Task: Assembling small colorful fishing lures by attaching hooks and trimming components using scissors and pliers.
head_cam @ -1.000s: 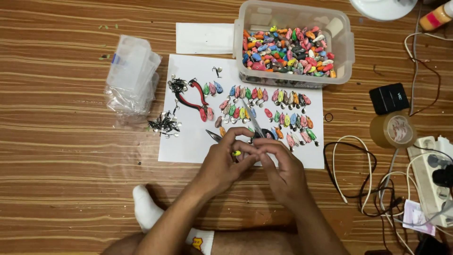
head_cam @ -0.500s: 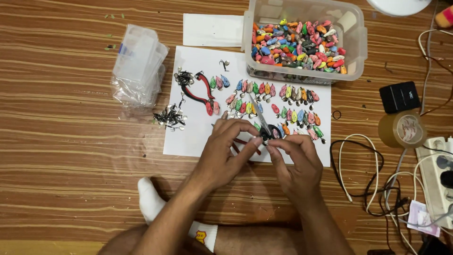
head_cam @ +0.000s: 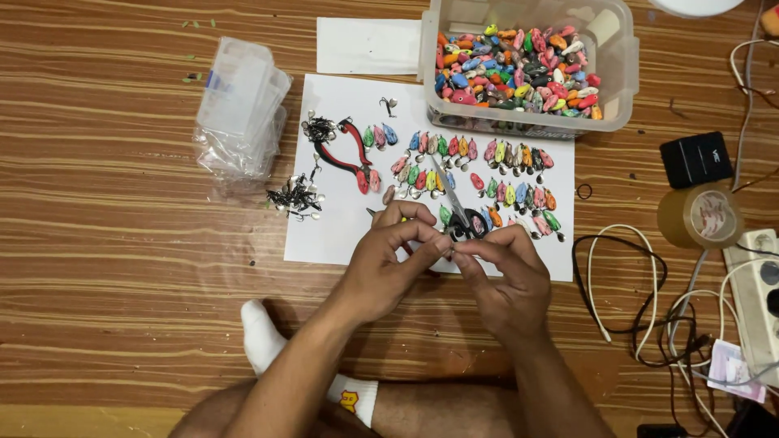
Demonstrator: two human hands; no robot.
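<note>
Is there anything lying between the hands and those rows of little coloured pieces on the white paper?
Yes: a pair of scissors lies on the white paper just beyond the left hand and right hand, pointing up into the rows of coloured pieces. Nothing else intervenes.

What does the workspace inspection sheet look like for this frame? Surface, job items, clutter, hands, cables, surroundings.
Surface: wooden floor with a white paper sheet as work mat.
Job's things: small coloured lures in rows on the sheet; clear tub full of more; scissors; red-handled pliers; two piles of dark hooks.
Clutter: stack of clear plastic boxes, tape roll, black box, second paper.
Grippers: left hand and right hand meet fingertip to fingertip over the sheet's lower edge, pinching something too small to identify.
Cables: white and black cables tangled at right, beside a power strip.
Surroundings: the person's white sock below; nothing else seen.
</note>
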